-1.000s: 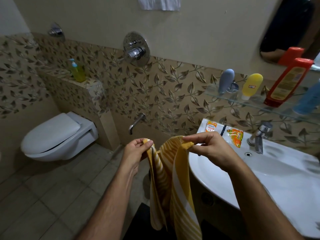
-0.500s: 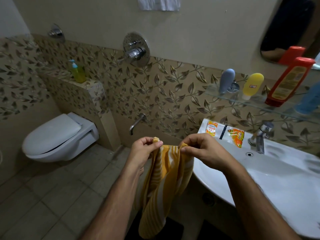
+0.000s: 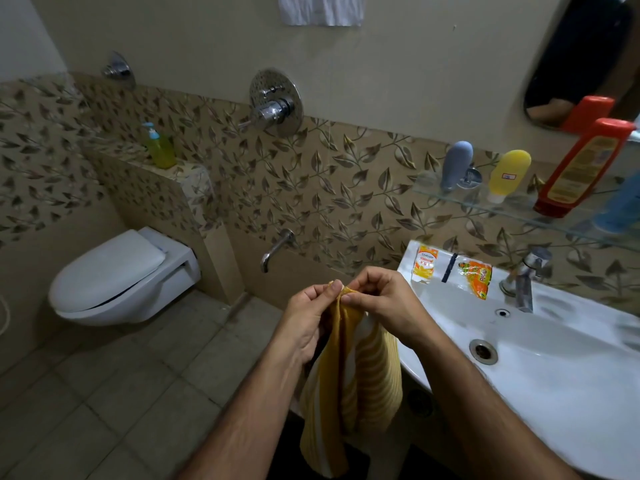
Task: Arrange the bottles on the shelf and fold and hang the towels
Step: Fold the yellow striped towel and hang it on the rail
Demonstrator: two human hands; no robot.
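My left hand (image 3: 313, 315) & right hand (image 3: 375, 299) have come together since a sec ago, both pinching the towel (image 3: 349, 382) top corners, now touching; towel hangs doubled by the sink (image 3: 571, 375). First fold made; bottles already on shelf (image 3: 485, 206), hanging's next

Your one camera sits on your head. It looks forward and down, close over your hands, toward the sink (image 3: 540, 368) and tiled wall (image 3: 346, 188).
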